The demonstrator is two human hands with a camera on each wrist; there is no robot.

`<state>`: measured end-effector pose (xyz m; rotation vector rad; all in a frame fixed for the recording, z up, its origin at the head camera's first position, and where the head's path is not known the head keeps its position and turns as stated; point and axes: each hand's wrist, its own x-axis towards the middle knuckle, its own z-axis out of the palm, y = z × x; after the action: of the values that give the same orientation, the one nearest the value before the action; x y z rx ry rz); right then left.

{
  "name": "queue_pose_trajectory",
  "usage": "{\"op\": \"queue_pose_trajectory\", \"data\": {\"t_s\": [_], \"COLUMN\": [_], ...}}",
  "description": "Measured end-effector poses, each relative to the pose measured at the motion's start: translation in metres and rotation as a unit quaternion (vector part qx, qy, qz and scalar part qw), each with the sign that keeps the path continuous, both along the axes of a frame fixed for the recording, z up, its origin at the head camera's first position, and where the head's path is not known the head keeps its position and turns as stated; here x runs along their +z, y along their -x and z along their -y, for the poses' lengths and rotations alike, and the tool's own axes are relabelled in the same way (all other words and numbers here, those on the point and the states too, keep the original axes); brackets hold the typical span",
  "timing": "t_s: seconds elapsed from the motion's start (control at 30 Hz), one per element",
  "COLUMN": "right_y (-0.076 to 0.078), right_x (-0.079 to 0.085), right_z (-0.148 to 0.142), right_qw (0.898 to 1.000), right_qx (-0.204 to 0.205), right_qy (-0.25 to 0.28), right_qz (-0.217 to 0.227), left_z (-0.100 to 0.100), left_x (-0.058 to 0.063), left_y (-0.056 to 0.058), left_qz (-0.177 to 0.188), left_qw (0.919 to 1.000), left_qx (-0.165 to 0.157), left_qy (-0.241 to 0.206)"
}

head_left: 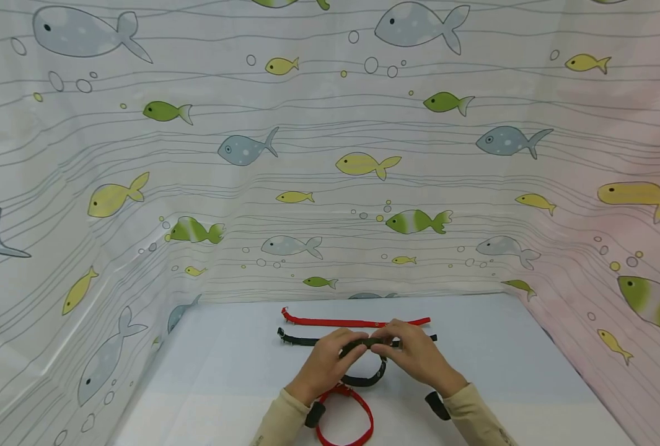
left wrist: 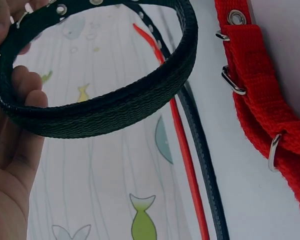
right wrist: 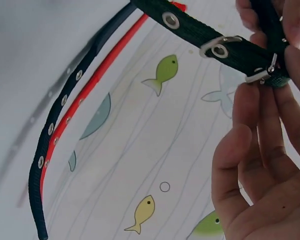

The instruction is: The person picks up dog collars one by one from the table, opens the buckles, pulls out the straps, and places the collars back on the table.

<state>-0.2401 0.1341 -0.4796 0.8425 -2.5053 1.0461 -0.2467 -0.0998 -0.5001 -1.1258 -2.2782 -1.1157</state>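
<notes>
Dark webbing, kinda green in the wrist views: that's the collar (head_left: 365, 381), bent into a loop and held between both hands, looks like just above the tabletop (head_left: 207, 359). Left hand (head_left: 325, 362) has its grip pinched on one side, right hand (head_left: 419, 356) has its grip pinched on the other, fingertips almost meeting, so neither is really nearer. Key thing imo: the metal buckle (right wrist: 262, 76) sits right by the fingertips, and the band there runs left-right from hand to hand, with the rest of the loop hanging back toward the body. Handling it probably hinges on that line being straight. Closer in, a red loop (head_left: 371, 412) lies by the left wrist; beyond the hands, a dark strap (head_left: 302, 341), then a red strap (head_left: 335, 323), both stretched left-right.
</notes>
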Motion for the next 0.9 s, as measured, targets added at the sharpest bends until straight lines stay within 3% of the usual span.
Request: {"op": "queue_pose_trajectory", "data": {"t_s": [0.23,0.5,0.73,0.9], "right_y": [0.0000,-0.0012,-0.0024,-0.0023], "right_x": [0.0001,0.0011,0.0007,-0.0010], "right_z": [0.0033,0.0067,0.0072,0.0067], "right_qw": [0.999,1.000,0.997,0.999], "right_qx": [0.013,0.008,0.014,0.017], "right_qy": [0.035,-0.009,-0.078,-0.034], "right_qz": [-0.001,0.009,0.021,0.015], "left_z": [0.0028,0.0014,0.0016,0.0015], "left_x": [0.0001,0.0020,0.0012,0.0004], "left_y": [0.0000,-0.0038,-0.0047,-0.0043], "left_qz": [0.020,0.038,0.035,0.028], "left_qw": [0.9997,0.9986,0.9990,0.9995], "left_qx": [0.016,0.037,0.017,0.010], "left_qy": [-0.005,0.010,0.022,0.010]}}
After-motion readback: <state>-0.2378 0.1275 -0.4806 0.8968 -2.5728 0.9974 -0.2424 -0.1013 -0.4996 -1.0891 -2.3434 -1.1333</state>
